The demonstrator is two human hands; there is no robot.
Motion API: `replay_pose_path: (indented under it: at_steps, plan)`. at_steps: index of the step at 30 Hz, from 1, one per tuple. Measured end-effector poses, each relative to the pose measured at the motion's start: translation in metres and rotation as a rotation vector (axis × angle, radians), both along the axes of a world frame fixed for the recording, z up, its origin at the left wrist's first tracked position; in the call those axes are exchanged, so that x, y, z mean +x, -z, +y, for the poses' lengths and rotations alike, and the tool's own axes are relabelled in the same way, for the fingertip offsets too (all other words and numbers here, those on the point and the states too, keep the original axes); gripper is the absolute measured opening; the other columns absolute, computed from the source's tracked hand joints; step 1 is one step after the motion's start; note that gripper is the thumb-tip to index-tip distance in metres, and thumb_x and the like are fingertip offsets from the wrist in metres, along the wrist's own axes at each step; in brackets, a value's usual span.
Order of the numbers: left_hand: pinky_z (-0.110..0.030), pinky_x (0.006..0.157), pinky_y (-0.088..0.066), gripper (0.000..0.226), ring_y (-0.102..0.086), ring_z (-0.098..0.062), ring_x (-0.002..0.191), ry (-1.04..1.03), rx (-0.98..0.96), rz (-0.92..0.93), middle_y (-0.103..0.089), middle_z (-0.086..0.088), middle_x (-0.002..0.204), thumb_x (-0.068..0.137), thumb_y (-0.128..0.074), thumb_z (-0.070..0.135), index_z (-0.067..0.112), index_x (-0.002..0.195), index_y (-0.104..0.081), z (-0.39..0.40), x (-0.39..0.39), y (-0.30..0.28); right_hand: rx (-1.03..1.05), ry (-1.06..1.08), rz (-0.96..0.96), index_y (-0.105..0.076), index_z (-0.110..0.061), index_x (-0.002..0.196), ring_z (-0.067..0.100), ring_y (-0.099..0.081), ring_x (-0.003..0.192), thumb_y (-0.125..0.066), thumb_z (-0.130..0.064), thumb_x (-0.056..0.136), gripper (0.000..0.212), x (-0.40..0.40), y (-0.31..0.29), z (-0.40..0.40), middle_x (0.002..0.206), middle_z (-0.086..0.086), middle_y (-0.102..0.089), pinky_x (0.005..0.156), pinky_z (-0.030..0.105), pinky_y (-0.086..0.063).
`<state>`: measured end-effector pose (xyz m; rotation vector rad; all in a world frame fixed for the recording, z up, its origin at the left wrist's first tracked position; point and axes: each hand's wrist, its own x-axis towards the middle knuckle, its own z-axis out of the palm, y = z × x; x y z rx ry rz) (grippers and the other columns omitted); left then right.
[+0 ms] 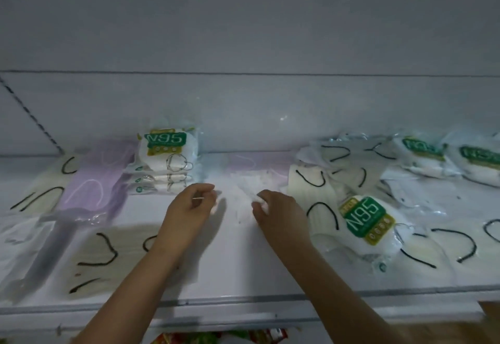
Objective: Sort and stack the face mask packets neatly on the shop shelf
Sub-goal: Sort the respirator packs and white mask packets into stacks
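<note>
1. The sorting is judged to be partly done: one neat stack of N95 packets (166, 162) is seen at the back of the shop shelf (243, 276), left of centre, with lilac mask packets (100, 181) laid just beside it on its left
2. Much is judged to be left: a loose N95 packet (370, 222) lies tilted on the right over packets of white masks with black ear loops (311, 181), and two more N95 packets (424, 151) lie askew at the far right, mixed with clear wrappers
3. On the left front of the shelf, more black-looped mask packets (94, 260) are spread flat and unstacked, and a grey mask packet (51, 246) lies slanted across them
4. A white mask packet (243, 195) is seen in the middle of the shelf, between the two hands; it is overexposed and its outline is hard to make out
5. The left hand (192, 203) is held with curled fingers pinching at the left edge of this packet, though the exact contact is washed out
6. The right hand (276, 208) is closed on the right edge of the same packet, white film being visible in its fingers
7. The hands are held apart, one at each side of the packet, which is judged to be straightened or lifted for stacking
8. No box or bin is seen; the shelf itself serves as the holder, and coloured packaging (216, 338) is glimpsed on the level below
</note>
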<state>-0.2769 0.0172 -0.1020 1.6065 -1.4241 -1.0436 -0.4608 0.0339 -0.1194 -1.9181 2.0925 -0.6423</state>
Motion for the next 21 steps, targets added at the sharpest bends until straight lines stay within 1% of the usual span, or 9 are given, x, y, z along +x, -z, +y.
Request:
replay_pose_path:
  at_steps: [2,4,5,7,10,13,16,19,21]
  plan:
    - [-0.031,0.098,-0.051,0.020,-0.068,-0.015,0.100,-0.109,0.085,0.171,-0.070,-0.004,0.115,0.098,-0.061,0.024,0.018,0.116,-0.064,-0.002,-0.014,-0.003,-0.149,0.120,-0.252,-0.055,-0.020,0.076,0.010,-0.045,0.056,-0.055,-0.028,0.094,0.019,-0.008,-0.013,0.003,0.058,-0.006,-0.043,0.054,0.025,-0.030]
    - [-0.038,0.102,-0.051,0.024,-0.069,-0.018,0.101,-0.136,0.205,0.384,-0.069,-0.008,0.116,0.098,-0.061,0.030,0.012,0.113,-0.063,-0.001,-0.034,-0.011,-0.186,0.199,-0.565,-0.044,-0.018,0.065,0.009,-0.040,0.050,-0.061,-0.025,0.090,0.031,-0.019,-0.025,0.004,0.051,-0.002,-0.040,0.054,0.022,-0.033]
    - [-0.039,0.099,-0.052,0.024,-0.070,-0.022,0.100,-0.111,0.288,0.517,-0.070,-0.010,0.113,0.098,-0.061,0.032,0.011,0.107,-0.064,0.000,-0.044,-0.017,-0.142,0.202,-0.757,-0.048,-0.015,0.067,0.007,-0.044,0.053,-0.063,-0.026,0.087,0.027,-0.023,-0.031,0.005,0.056,0.004,-0.048,0.060,0.027,-0.040]
    - [-0.043,0.096,-0.054,0.027,-0.071,-0.030,0.099,-0.004,0.431,0.710,-0.074,-0.014,0.107,0.098,-0.059,0.033,0.008,0.105,-0.067,0.003,-0.063,-0.027,0.010,0.147,-1.090,-0.061,-0.006,0.088,0.020,-0.065,0.073,-0.062,-0.033,0.078,0.030,-0.031,-0.037,0.008,0.082,0.016,-0.066,0.076,0.045,-0.055]
    - [-0.037,0.081,-0.059,0.022,-0.073,-0.027,0.092,0.098,0.399,0.690,-0.075,-0.017,0.106,0.099,-0.058,0.020,0.005,0.107,-0.071,0.000,-0.079,-0.024,0.157,0.083,-1.261,-0.069,-0.008,0.101,0.025,-0.073,0.091,-0.061,-0.031,0.086,0.029,-0.044,-0.037,0.012,0.097,0.011,-0.075,0.087,0.047,-0.059]
    - [-0.032,0.075,-0.061,0.017,-0.073,-0.027,0.088,0.059,0.251,0.448,-0.075,-0.018,0.104,0.096,-0.062,0.013,0.002,0.105,-0.072,-0.008,-0.079,-0.013,0.176,0.088,-1.224,-0.070,-0.009,0.096,0.019,-0.074,0.083,-0.058,-0.033,0.097,0.027,-0.054,-0.040,0.010,0.091,0.006,-0.075,0.075,0.034,-0.060]
    - [-0.039,0.091,-0.055,0.046,-0.067,-0.037,0.094,0.045,0.161,0.096,-0.070,-0.024,0.099,0.095,-0.062,0.039,-0.006,0.104,-0.067,-0.013,-0.080,0.001,0.067,0.063,-0.710,-0.067,-0.008,0.078,0.023,-0.062,0.064,-0.065,-0.031,0.091,0.027,-0.064,-0.036,0.005,0.068,0.003,-0.067,0.060,0.028,-0.046]
    - [-0.038,0.101,-0.040,0.067,-0.053,-0.033,0.121,-0.154,0.131,-0.352,-0.058,-0.019,0.127,0.091,-0.063,0.052,0.001,0.134,-0.052,-0.011,-0.085,0.013,-0.134,0.165,-0.464,-0.054,-0.013,0.066,0.010,-0.043,0.052,-0.061,-0.017,0.090,0.026,-0.075,-0.036,0.003,0.057,-0.005,-0.052,0.050,0.015,-0.032]
    - [-0.041,0.101,-0.039,0.075,-0.046,-0.036,0.125,-0.140,0.174,-0.543,-0.049,-0.018,0.131,0.084,-0.071,0.051,0.004,0.135,-0.042,-0.005,-0.096,0.019,-0.190,0.215,-0.447,-0.053,-0.018,0.069,0.005,-0.046,0.054,-0.060,-0.015,0.091,0.023,-0.084,-0.037,0.004,0.062,-0.008,-0.055,0.050,0.011,-0.036]
